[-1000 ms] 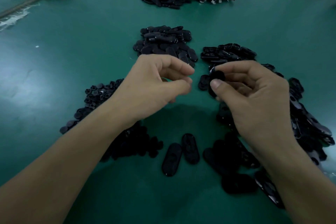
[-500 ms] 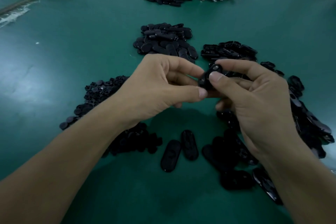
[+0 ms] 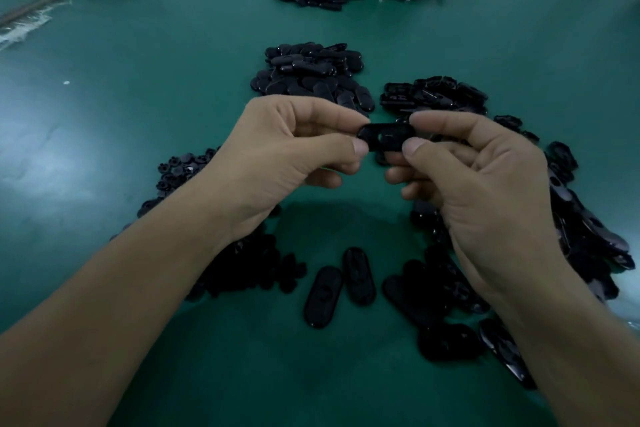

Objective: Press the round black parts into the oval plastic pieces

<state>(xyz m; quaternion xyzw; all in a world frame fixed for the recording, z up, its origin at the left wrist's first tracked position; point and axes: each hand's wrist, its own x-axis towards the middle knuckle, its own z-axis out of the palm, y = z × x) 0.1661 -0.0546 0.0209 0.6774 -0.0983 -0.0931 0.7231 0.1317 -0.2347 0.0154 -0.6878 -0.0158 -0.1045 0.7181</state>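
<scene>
Oval plastic piece [image 3: 386, 137], just on the near side of oval-piece pile [image 3: 311, 76], is pinched at its ends by left hand [image 3: 277, 156] & right hand [image 3: 478, 184]; judged light, stiff, prob. slick.

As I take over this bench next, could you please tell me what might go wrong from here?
The oval is pinched only at its ends by the left hand and right hand; pressing could make it slip and fall among the loose ovals below. Everything is black in dim light, so a half-seated fit might go unnoticed.
</scene>
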